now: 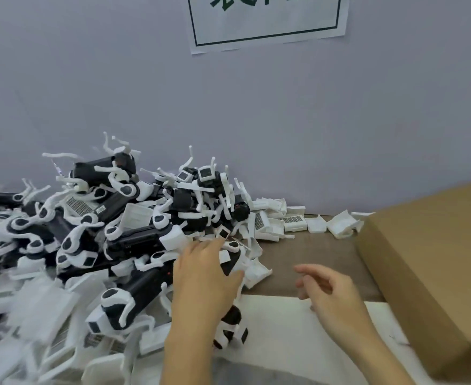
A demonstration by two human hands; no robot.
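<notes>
Black plastic part [231, 265] (white-capped, elongated)

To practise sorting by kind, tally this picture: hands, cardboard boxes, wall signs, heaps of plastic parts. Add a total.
Hands: 2 (left hand, right hand)
cardboard box: 1
wall sign: 1
heap of black-and-white parts: 1 (single pieces too tangled to count)
Total: 5
</notes>
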